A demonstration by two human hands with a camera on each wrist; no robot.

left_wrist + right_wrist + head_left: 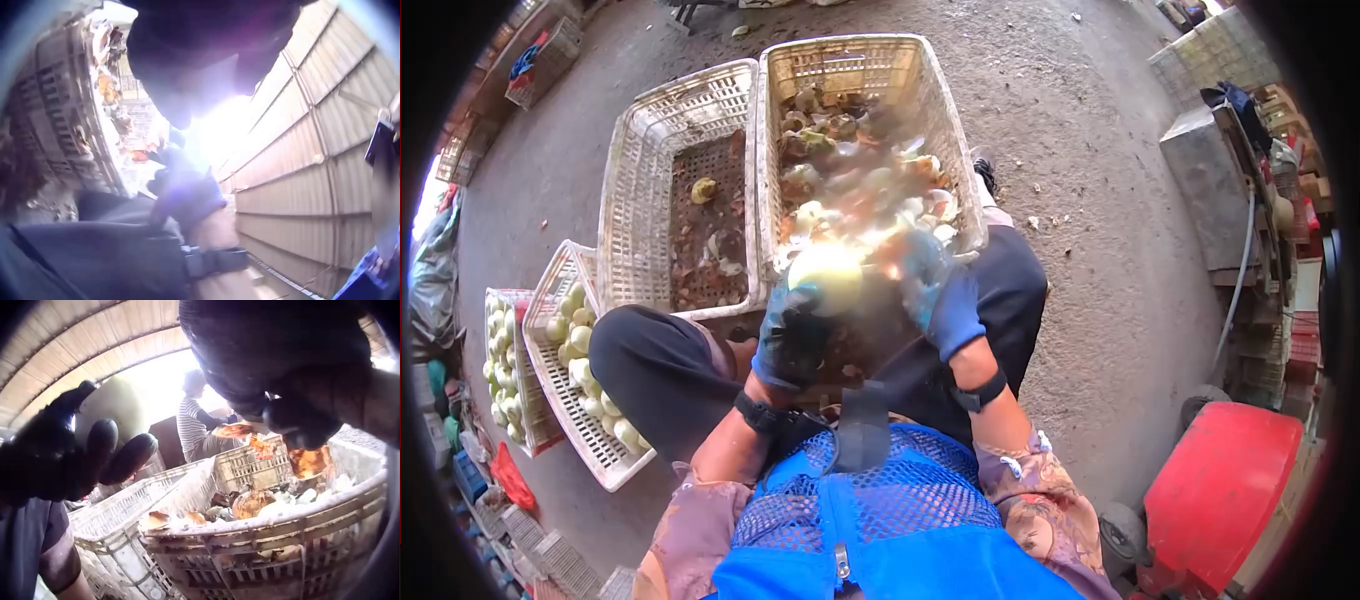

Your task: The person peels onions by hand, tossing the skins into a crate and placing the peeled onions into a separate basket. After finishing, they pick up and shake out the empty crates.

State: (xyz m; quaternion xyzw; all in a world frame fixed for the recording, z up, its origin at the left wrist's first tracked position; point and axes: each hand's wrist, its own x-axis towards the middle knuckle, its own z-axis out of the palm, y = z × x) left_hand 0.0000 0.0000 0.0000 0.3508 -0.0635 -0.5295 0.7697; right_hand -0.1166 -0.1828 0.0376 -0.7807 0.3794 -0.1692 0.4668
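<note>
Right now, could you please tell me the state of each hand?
Left hand: closed, holding a pale round onion.
Right hand: orange-brown peel just beneath; whether its grip is open or closed cannot be told.

Smooth onion (pixel 112 406), papery skins (pixel 307 464), plastic crate (pixel 945 115)

Left grip (pixel 790 328) and right grip (pixel 938 292) both get work gloves (pixel 957 322), blue at the cuff and pretty dark toward the fingers; chunky black wristbands (pixel 757 411) right behind them; further back, purplish patterned sleeves (pixel 1050 505); between those, a bright blue vest (pixel 910 560), part mesh, zip (pixel 841 561) down the front; dark trousers (pixel 650 350) either side of the grips.
</note>
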